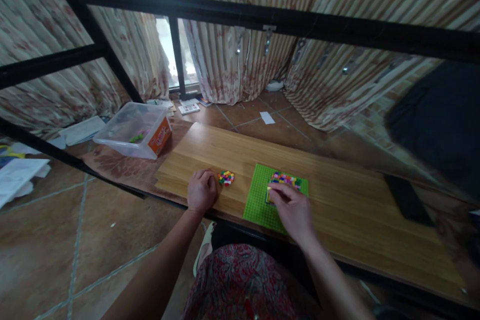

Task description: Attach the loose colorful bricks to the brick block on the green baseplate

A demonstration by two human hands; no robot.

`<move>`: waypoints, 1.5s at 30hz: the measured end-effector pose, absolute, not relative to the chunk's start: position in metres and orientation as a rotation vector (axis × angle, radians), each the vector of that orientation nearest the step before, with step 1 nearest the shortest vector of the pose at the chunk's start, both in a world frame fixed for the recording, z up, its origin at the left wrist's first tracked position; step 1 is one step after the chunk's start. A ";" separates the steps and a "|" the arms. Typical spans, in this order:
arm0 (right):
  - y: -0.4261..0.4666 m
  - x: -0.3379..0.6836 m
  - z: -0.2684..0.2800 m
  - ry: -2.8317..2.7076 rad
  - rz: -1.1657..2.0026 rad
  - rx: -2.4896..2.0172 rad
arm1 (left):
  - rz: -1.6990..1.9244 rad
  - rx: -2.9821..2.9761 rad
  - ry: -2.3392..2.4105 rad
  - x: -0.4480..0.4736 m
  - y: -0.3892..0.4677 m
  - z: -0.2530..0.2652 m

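A green studded baseplate point(258, 195) lies on the wooden tabletop, with a block of small multicoloured toy bricks point(285, 178) built on it. My right hand point(294, 210) is over the plate, thumb and forefinger pinched together at the left side of these bricks. Something yellowish shows by its fingertips, too small to make out, and the hand covers part of the bricks. To the left, a small pile of loose coloured bricks point(226, 178) lies on the wood. My left hand point(202, 191) rests right beside that pile with its fingers curled in; their inside is hidden.
A clear plastic box point(131, 127) with an orange label and a few green pieces stands beyond the tabletop's left end. A dark flat phone-like object point(408, 200) lies at the right, near another person's dark clothing point(438, 120). Black metal bars point(240, 12) cross in front.
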State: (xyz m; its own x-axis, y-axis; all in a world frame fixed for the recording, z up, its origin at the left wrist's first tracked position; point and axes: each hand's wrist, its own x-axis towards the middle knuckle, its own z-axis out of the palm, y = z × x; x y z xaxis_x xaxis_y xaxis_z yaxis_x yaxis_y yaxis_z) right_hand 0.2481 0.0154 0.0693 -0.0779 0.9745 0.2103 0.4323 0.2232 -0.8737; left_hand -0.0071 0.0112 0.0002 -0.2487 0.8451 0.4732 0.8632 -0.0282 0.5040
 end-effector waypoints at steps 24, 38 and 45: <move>0.058 0.267 0.063 -1.828 0.359 -1.684 | -1.126 -1.910 -2.123 -0.010 0.013 -0.001; 0.055 0.281 0.061 -1.732 0.264 -1.584 | -1.111 -1.908 -2.148 -0.008 0.012 0.002; 0.068 0.280 0.057 -1.722 0.188 -1.570 | -1.127 -1.911 -2.154 -0.009 0.013 0.001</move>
State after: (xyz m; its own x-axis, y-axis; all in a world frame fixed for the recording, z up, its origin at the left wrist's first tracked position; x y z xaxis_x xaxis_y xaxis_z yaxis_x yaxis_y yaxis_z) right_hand 0.2800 0.0680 0.0570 0.0704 0.8960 0.4385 0.7800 0.2246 -0.5841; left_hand -0.0088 0.0126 0.0006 -0.2352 0.8424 0.4847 0.8785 -0.0291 0.4769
